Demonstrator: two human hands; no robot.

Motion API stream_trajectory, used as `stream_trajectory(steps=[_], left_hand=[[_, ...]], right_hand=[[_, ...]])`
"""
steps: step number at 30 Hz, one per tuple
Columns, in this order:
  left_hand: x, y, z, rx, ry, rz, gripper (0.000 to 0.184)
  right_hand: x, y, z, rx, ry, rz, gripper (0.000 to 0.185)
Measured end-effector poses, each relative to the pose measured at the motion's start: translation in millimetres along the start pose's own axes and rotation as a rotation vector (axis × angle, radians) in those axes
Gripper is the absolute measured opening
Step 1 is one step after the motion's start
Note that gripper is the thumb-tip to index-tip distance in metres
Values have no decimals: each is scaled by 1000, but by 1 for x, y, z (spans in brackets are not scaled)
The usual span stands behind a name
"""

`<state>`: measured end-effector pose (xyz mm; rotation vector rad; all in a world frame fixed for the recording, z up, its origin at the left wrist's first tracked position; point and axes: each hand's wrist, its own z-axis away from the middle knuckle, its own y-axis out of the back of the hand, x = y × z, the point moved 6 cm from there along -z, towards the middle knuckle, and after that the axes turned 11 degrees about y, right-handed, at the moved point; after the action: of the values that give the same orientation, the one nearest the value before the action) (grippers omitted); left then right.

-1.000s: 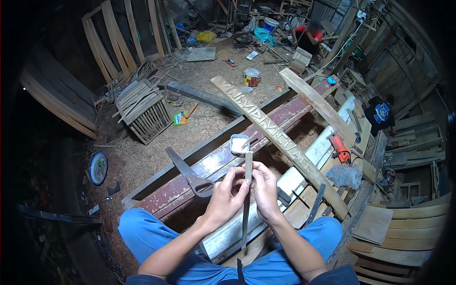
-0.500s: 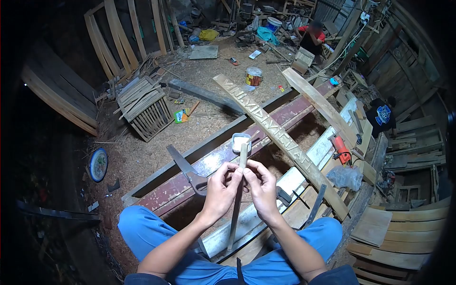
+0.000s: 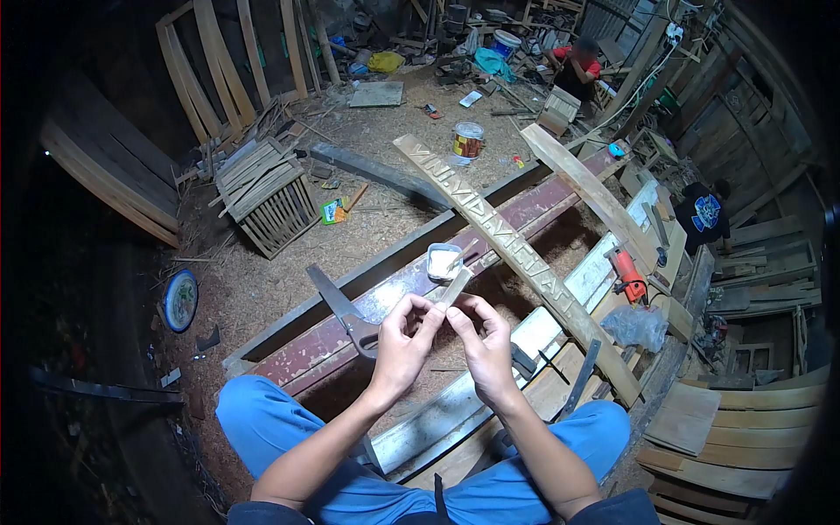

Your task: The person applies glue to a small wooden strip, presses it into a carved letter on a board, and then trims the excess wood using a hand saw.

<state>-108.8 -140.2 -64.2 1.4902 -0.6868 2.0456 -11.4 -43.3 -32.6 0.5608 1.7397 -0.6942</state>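
Note:
Between my two hands is a thin wooden strip (image 3: 454,288), its upper end just below a small tub of white material (image 3: 444,262). My left hand (image 3: 405,344) pinches the strip with thumb and fingers. My right hand (image 3: 481,344) grips it from the other side, the thumbs nearly touching. The strip's lower part is hidden behind my hands. Left of my left hand, a handsaw (image 3: 337,302) lies across the dark red beam (image 3: 302,357). A board with carved letters (image 3: 512,249) crosses the beams beyond my right hand.
A red power tool (image 3: 626,271), a plastic bag (image 3: 635,325) and a metal ruler (image 3: 582,376) lie to the right. A slatted crate (image 3: 276,206) and a paint can (image 3: 467,140) stand on the floor. One person (image 3: 577,70) sits at the back, another (image 3: 702,214) at the right.
The strip's upper end has swung to the right, and its lower part, earlier visible below my hands, is now hidden. Both hands stay closed on it in nearly the same place.

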Motion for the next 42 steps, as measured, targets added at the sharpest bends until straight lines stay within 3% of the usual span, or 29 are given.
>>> stream_trajectory(steps=[15, 28, 34, 39, 42], left_hand=[[10, 15, 4, 164, -120, -160, 23], [4, 49, -1, 227, -41, -296, 22], [-1, 71, -7, 216, 59, -124, 22], [-2, 114, -18, 384, -156, -275, 25], [-11, 136, -23, 436, -116, -265, 27]], right_hand=[[7, 2, 2, -27, -7, 109, 20], [22, -7, -3, -49, 57, 236, 13], [28, -24, -6, -46, 99, 350, 14], [44, -43, -6, -79, 124, 369, 13], [50, -58, -7, -185, 205, 467, 9]])
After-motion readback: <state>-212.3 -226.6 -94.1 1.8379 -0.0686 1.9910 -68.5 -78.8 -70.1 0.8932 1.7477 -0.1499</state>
